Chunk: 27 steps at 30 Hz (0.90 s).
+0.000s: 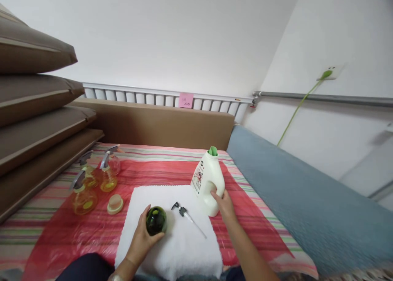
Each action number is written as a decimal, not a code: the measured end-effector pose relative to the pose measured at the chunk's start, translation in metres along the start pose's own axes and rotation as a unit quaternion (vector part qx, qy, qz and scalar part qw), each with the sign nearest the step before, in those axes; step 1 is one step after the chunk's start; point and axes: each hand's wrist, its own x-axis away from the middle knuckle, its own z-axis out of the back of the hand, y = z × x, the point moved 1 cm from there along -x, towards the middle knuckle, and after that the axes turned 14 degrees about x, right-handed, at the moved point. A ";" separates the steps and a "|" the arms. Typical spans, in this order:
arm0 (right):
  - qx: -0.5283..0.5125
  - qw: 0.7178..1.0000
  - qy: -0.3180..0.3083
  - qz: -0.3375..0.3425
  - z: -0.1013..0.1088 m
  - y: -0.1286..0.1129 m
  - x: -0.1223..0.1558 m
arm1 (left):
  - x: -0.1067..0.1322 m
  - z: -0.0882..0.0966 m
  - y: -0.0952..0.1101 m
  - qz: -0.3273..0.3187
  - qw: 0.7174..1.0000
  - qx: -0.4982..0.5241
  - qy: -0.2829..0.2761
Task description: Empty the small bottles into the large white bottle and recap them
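Observation:
My left hand (pixel 144 236) is wrapped round a dark green, rounded bottle (pixel 156 221), seen from above with its small neck upward. With my right hand (pixel 224 203) I grip the handle of a large white jug (pixel 211 174), which has a green spout at its open top and a printed label. The jug leans slightly and its base is over the right edge of the white towel (pixel 172 254). Between my hands a black pump dispenser top (pixel 183 211) lies on the towel, its clear tube pointing toward the lower right.
Several pump bottles with yellow liquid (pixel 84 201) stand at the left. Near them on the red plastic sheet (pixel 153 172) sits a cream cap (pixel 115 204). Brown cushions (pixel 37 117) are stacked at far left. A blue padded panel (pixel 291 183) borders the right side.

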 end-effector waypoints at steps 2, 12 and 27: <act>0.002 1.000 -0.009 0.007 0.004 0.000 0.002 | -0.002 0.000 0.002 0.004 1.000 -0.001 -0.005; -0.036 0.998 0.037 0.034 0.030 -0.028 0.017 | -0.013 -0.005 0.053 0.006 0.999 0.045 0.015; -0.529 0.695 -0.452 -0.178 -0.012 -0.057 0.179 | 0.014 -0.081 0.131 0.007 0.979 0.091 -0.183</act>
